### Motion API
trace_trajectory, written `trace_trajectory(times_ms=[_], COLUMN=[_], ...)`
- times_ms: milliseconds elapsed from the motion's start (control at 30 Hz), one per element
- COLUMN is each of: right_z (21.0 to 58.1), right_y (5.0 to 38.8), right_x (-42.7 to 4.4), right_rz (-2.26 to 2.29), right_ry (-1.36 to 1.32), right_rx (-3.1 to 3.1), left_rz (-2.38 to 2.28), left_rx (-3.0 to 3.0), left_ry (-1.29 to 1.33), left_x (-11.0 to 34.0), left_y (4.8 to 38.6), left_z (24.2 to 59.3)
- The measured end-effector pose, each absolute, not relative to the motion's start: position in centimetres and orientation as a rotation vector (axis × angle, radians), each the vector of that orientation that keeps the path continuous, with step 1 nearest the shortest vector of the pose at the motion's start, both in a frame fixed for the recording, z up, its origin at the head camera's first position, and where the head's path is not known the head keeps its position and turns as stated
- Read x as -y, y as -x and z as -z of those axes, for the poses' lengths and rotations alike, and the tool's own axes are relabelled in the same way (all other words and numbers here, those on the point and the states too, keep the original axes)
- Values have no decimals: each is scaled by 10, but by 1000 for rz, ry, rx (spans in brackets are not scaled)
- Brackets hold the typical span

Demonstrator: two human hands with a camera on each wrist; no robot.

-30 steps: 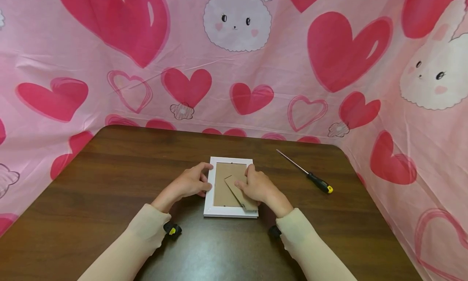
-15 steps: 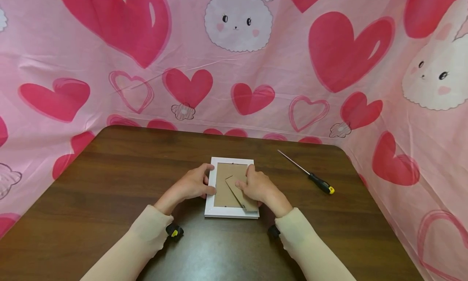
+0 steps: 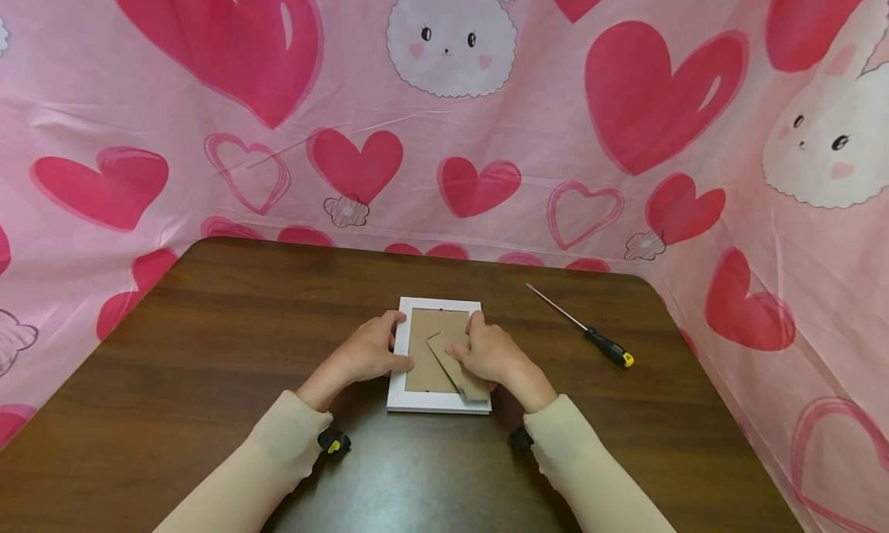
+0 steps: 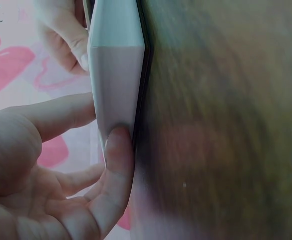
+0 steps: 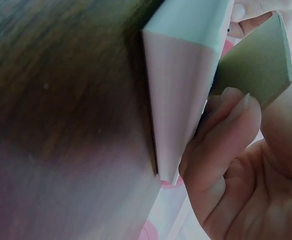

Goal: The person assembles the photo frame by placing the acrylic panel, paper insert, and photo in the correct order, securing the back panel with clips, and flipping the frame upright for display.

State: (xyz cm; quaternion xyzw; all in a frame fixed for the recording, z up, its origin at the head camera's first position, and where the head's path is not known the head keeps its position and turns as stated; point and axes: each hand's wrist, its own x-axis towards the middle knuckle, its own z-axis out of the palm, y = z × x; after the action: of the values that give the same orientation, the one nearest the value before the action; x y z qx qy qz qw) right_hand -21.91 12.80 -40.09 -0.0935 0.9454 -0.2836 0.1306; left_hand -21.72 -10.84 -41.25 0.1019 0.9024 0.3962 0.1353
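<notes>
A white picture frame [image 3: 410, 400] lies face down on the table, its brown backing board [image 3: 420, 379] showing. A cardboard easel stand [image 3: 464, 372] juts up from the board at a slant. My left hand [image 3: 363, 349] grips the frame's left side, thumb over the rim; in the left wrist view one fingertip presses the white side wall [image 4: 116, 75]. At the right side my right hand [image 3: 496, 355] pinches the stand, thumb on top. The right wrist view shows its curled fingers [image 5: 221, 140] beside the frame, under the stand flap [image 5: 258, 60].
A screwdriver [image 3: 606, 346] with a black and yellow handle lies right of the frame, tip pointing away to the left. The brown wooden table [image 3: 208, 348] ends at a pink cloth [image 3: 417, 124] with hearts and rabbits, behind and at both sides.
My left thumb has slid a little toward me and inward over the frame's left rim. The right hand, the stand and the frame have stayed nearly still.
</notes>
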Motion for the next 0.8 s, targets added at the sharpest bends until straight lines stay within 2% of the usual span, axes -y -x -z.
trace_trajectory(times_ms=[800], right_z=[404], right_y=[221], right_x=[-129], right_rz=[831], right_ry=[283], right_rx=[-2760], left_rz=[-1147], left_rx=[-2623], left_ry=[-323], left_x=[109], left_y=[217], left_z=[412])
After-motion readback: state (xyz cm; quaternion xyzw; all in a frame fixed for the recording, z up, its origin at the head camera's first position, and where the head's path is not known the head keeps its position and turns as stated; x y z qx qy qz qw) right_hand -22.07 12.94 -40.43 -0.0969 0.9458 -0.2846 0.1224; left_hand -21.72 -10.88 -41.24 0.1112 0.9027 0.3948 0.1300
